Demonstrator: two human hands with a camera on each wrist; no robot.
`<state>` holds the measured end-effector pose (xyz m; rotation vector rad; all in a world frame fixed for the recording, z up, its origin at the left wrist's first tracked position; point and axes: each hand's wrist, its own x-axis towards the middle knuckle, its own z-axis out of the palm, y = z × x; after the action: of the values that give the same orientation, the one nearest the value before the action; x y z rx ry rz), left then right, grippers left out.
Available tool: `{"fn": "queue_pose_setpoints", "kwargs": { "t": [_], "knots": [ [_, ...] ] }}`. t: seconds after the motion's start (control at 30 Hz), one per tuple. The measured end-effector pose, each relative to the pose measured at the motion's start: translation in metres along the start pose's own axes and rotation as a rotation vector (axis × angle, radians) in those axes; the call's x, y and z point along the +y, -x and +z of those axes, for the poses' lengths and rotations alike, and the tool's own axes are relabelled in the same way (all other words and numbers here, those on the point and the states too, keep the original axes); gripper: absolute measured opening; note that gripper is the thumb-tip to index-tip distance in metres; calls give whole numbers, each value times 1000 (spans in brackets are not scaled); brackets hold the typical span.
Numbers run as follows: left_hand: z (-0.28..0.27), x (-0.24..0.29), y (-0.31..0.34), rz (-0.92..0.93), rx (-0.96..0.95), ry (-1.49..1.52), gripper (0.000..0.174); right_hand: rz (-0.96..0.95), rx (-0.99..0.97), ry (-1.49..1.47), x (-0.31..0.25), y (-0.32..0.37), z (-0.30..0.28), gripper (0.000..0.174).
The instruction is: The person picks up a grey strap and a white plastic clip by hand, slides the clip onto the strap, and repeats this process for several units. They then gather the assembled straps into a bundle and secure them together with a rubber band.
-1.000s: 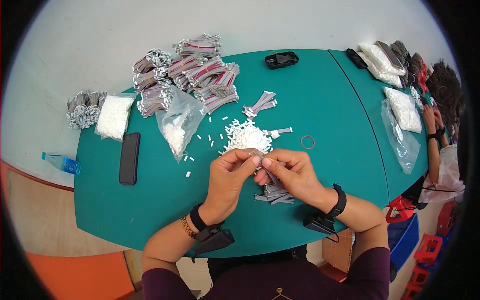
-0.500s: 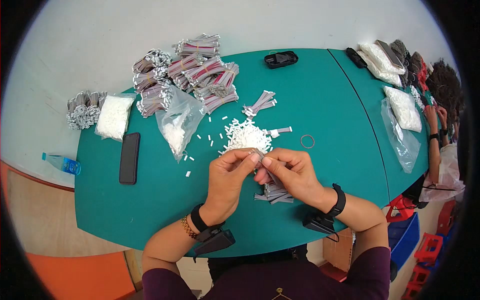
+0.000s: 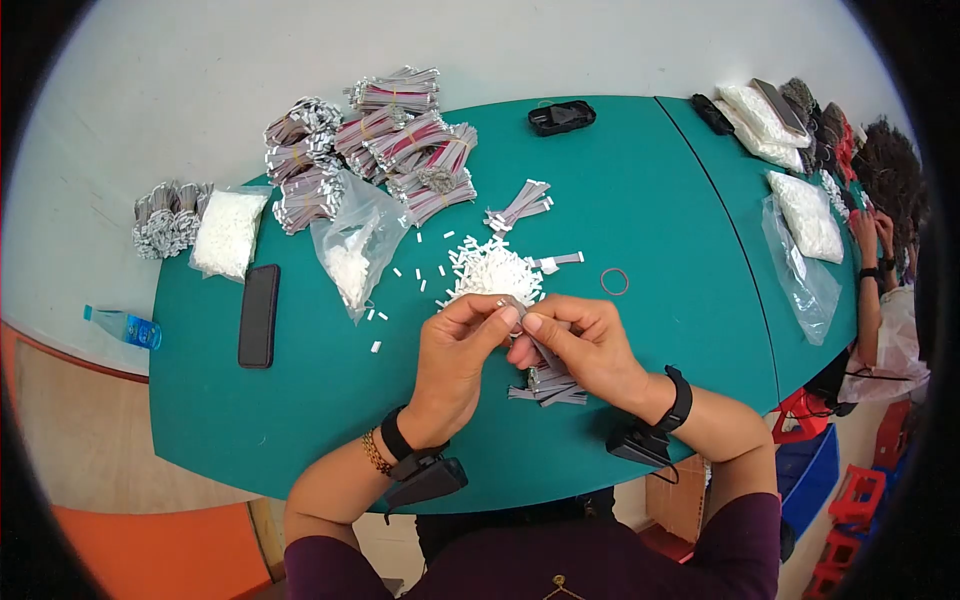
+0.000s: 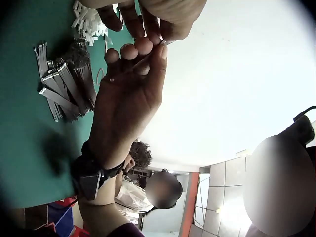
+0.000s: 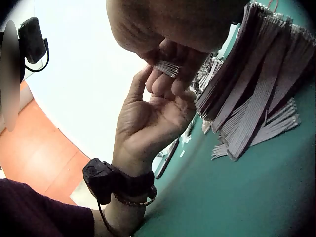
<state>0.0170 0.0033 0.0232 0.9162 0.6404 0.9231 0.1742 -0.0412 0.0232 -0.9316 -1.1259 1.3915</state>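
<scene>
Gray ribbon cable [image 5: 168, 68], 1 pc, slants upper-L to lower-R (head view), pinched btwn your L hand [image 3: 452, 360] & R hand [image 3: 595, 350].

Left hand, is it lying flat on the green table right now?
No, the left hand pinches grey strips, raised above the table.

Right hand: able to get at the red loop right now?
Probably yes: the red loop lies on bare table just beyond the right hand, nothing visible between. That hand pinches grey ribbon strips, though, so they'd likely need releasing first.
</scene>
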Motion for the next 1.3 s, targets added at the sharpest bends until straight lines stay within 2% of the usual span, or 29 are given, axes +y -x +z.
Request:
{"fn": "queue_pose_setpoints", "kwargs": {
  "t": [0.5,0.8,1.0,1.3],
  "knots": [
    [-1,-5,-1,33,-13,27,7,13,6,-35,1,0,1,21],
    [3,-5,1,68,26,-39,17,-5,0,-14,1,0,0,19],
    [3,-2,2,26,3,9,18,-7,3,-7,2,1,0,20],
    [-1,1,-1,79,14,-73,18,6,3,24,-2,2,1,19]
  ]
}}
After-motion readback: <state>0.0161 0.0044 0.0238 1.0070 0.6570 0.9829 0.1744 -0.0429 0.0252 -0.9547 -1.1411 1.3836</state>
